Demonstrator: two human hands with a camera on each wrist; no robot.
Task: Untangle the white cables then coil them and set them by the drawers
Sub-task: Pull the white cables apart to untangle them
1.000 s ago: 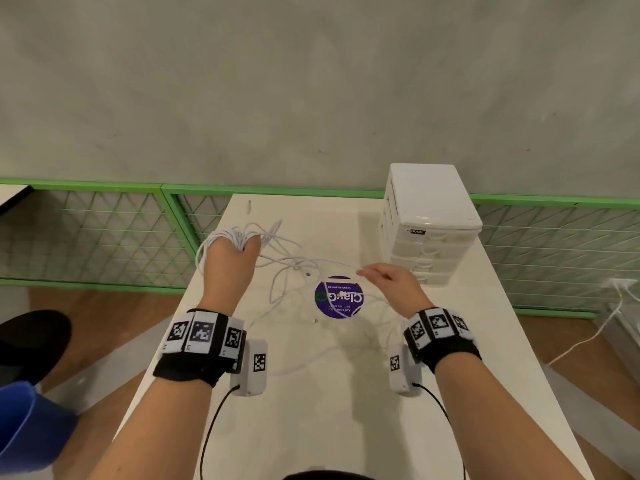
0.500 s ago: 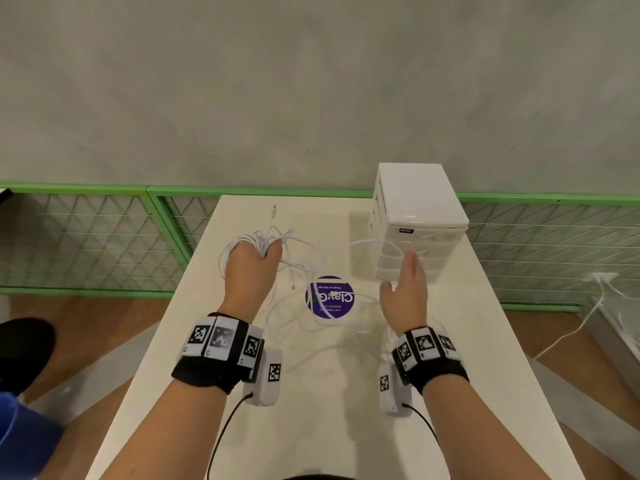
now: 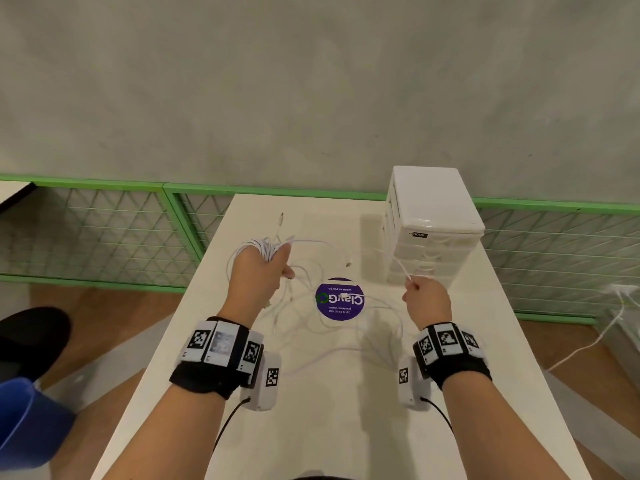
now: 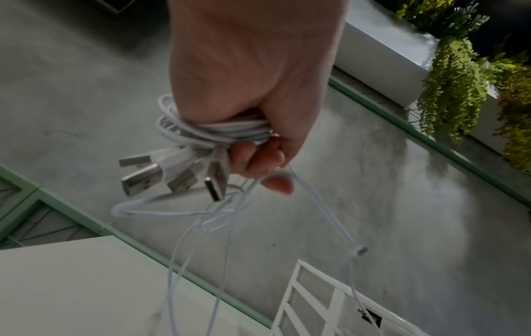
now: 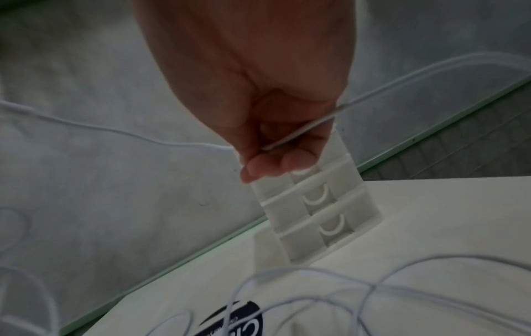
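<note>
My left hand [image 3: 258,268] is raised above the left of the table and grips a bundle of coiled white cables [image 3: 258,245]. In the left wrist view the coils [image 4: 212,129] wrap round my fingers, several USB plugs [image 4: 161,172] stick out, and loose strands hang down. My right hand [image 3: 427,299] pinches one white strand [image 3: 398,265] in front of the white drawers [image 3: 429,230]; the right wrist view shows that strand [image 5: 298,134] crossing my curled fingers. More tangled cable [image 3: 332,337] lies on the table between my hands.
A round purple sticker [image 3: 340,298] sits mid-table. The white table [image 3: 346,427] ends near a green mesh fence [image 3: 104,230] and a grey wall. A blue object [image 3: 27,424] and a dark shape are at the left, on the floor side. Another white cord [image 3: 588,341] trails on the floor at the right.
My right hand went from open and flat near the drawers to pinching a strand, and drew back toward me. My left hand kept its grip on the coil and barely moved.
</note>
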